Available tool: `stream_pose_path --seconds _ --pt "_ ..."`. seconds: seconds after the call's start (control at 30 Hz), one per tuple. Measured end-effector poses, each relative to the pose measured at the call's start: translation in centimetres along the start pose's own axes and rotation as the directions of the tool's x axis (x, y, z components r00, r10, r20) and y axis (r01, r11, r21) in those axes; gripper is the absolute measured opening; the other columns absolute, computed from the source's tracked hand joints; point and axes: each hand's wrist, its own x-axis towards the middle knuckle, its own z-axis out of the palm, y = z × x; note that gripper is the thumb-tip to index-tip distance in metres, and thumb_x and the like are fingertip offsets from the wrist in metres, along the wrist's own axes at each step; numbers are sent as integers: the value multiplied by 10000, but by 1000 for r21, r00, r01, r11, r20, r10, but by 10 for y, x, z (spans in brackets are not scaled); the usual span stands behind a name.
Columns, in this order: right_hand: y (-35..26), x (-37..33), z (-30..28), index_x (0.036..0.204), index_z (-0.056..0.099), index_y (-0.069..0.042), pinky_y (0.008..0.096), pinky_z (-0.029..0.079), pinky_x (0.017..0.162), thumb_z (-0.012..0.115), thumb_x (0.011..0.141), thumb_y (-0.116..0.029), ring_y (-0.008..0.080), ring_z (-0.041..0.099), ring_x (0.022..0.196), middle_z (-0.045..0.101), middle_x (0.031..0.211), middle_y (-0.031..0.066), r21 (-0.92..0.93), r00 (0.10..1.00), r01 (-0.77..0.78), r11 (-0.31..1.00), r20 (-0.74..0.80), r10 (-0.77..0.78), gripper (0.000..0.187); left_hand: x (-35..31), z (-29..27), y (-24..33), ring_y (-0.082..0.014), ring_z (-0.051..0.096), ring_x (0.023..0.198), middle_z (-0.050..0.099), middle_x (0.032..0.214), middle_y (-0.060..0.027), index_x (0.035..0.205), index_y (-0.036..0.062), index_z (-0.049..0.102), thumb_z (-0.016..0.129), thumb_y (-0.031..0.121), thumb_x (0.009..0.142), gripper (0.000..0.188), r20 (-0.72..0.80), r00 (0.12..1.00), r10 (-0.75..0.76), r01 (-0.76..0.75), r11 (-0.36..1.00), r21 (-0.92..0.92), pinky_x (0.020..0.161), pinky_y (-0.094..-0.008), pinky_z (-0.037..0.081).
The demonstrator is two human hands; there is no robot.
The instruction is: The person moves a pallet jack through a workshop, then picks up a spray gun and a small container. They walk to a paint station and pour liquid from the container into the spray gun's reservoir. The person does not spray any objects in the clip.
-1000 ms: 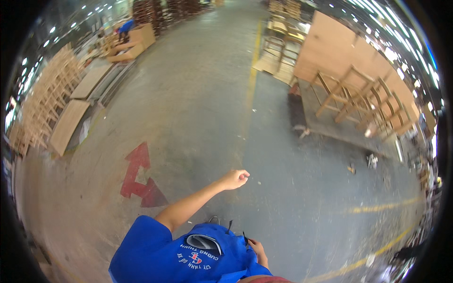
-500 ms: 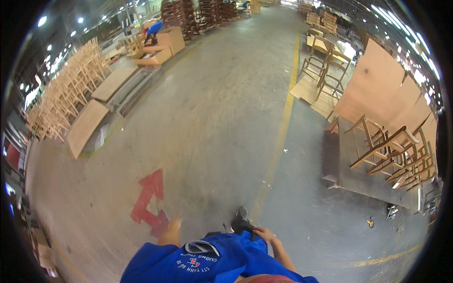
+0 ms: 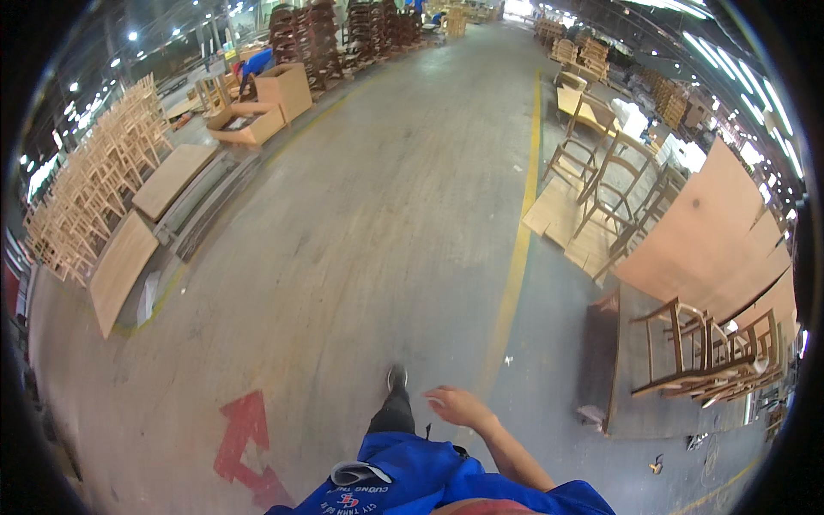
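Observation:
My right hand point(image 3: 459, 406) hangs in front of my body over the floor, its fingers loosely stretched and nothing in them. It is nearest to my dark-trousered leg, which is stepping forward in a dark shoe point(image 3: 396, 376). My left hand is out of view. My blue shirt point(image 3: 412, 468) fills the bottom of the view, and a folded grey-white piece point(image 3: 360, 473) shows on its front.
A red arrow point(image 3: 243, 433) and a yellow line point(image 3: 515, 266) mark the concrete floor. Wooden chair frames point(image 3: 708, 348) lie on a low platform at right. At left stand stacked pale chairs point(image 3: 103, 176), boards point(image 3: 124, 270) and a cardboard box point(image 3: 283, 90). Someone in blue point(image 3: 256, 63) bends there.
I have moved forward, so the arrow and platform are closer to the lower edge. My right hand has swung out from my body; my left hand has left the view.

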Motion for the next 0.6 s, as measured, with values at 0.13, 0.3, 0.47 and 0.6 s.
stream_pose_path --seconds 0.13,0.3,0.47,0.6 --pt "-129 126 -164 1258 734 -5 443 575 945 760 979 -165 381 717 1079 736 1204 204 471 795 563 679 -84 -600 322 92 -43 224 -275 736 1065 753 1207 -151 1414 57 643 624 269 1057 415 18 976 218 -219 971 99 858 -437 587" --pt "-158 236 -325 1096 753 -10 424 574 812 778 910 -153 336 723 940 743 987 151 562 625 692 453 -153 -766 236 200 -154 585 -192 732 1013 775 1129 -108 1392 69 654 634 316 1066 409 -42 915 401 -400 916 10 834 -385 586" --pt "-39 349 -441 1019 753 -17 393 565 724 790 875 -112 301 722 846 739 940 130 395 722 673 625 -168 -671 176 269 -207 911 -188 730 978 755 1157 -90 1392 98 637 630 366 1085 408 -149 761 632 -647 756 -99 838 -359 582" --pt "51 443 -559 968 740 -20 387 558 670 773 880 -105 285 722 782 734 896 122 452 729 672 587 -267 -630 127 300 -170 1027 -224 732 1085 730 1224 -128 1455 68 594 603 334 1107 438 -138 787 602 -617 753 -228 963 -409 612"
